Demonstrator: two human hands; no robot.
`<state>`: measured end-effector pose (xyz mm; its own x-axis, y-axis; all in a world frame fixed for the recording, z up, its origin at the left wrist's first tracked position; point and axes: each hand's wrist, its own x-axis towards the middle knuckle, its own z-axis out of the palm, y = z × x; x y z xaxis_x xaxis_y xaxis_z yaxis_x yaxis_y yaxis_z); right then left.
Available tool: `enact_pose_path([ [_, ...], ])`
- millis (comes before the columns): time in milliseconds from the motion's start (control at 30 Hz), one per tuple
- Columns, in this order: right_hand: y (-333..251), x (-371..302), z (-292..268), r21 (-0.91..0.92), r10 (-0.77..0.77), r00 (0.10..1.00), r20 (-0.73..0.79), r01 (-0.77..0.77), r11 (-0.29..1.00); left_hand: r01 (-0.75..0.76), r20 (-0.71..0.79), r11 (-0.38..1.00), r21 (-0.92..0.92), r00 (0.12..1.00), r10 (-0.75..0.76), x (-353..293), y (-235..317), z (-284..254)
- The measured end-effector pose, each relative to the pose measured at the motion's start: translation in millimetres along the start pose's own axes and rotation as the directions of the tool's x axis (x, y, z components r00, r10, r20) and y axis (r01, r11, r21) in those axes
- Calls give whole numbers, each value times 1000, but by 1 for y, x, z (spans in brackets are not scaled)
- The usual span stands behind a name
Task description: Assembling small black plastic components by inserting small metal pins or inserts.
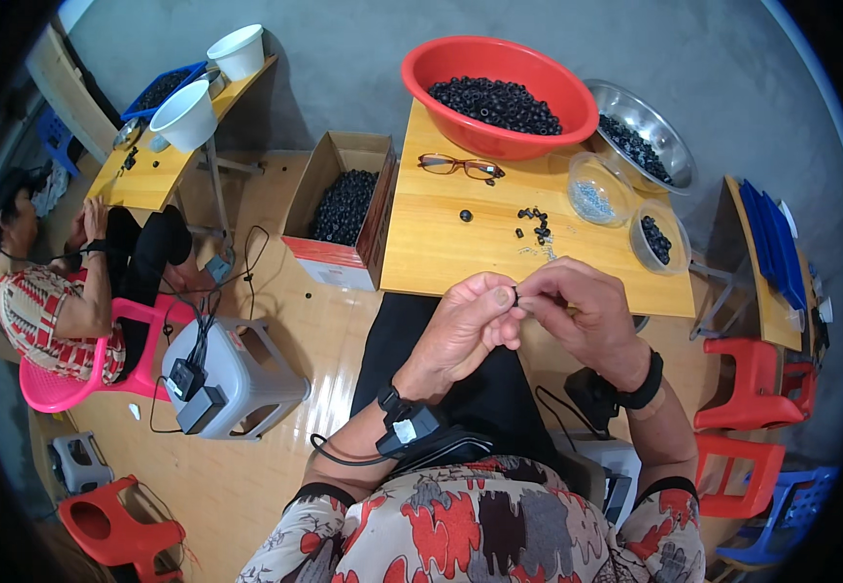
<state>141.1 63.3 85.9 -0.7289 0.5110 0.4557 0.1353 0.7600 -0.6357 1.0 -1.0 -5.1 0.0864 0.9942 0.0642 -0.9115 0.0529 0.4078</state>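
A small black part [516,300] sits between the fingertips of the left hand [465,325] and the right hand [588,316], the fingers [500,297] of both pinched on it from either side, beside the near edge of the tabletop [416,257].

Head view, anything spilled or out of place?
A small dark piece lies alone on the tan floor beside the open cardboard box, perhaps dropped. Small black parts lie loose on the yellow wooden table, outside containers.

From the held bit [516,296], I see glasses [463,167] at eleven o'clock on the table [416,248], the tub [499,146] at twelve.
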Motion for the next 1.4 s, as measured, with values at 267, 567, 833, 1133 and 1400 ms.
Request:
enact_pose_path([
  [267, 2, -2, 2, 57, 64, 998, 14, -65, 996, -4, 21, 999, -47, 1000, 5, 0, -2, -1],
  [567, 10, -4, 8, 66, 200, 979, 42, -203, 977, 20, 10, 997, -72, 1000, -20, 4, -7, -6],
  [833, 26, 3, 8, 3, 111, 987, 112, -112, 994, 72, 29, 997, 29, 997, -72, 4, 3, -13],
  [1133, 100, 43, -1, 124, 330, 921, 208, -360, 925, 72, -68, 996, 44, 995, -68, 9, 3, -20],
  [1400, 163, 39, -5, -263, 414, 904, 111, -375, 889, 23, -119, 994, 109, 993, -10, 9, 8, -21],
])
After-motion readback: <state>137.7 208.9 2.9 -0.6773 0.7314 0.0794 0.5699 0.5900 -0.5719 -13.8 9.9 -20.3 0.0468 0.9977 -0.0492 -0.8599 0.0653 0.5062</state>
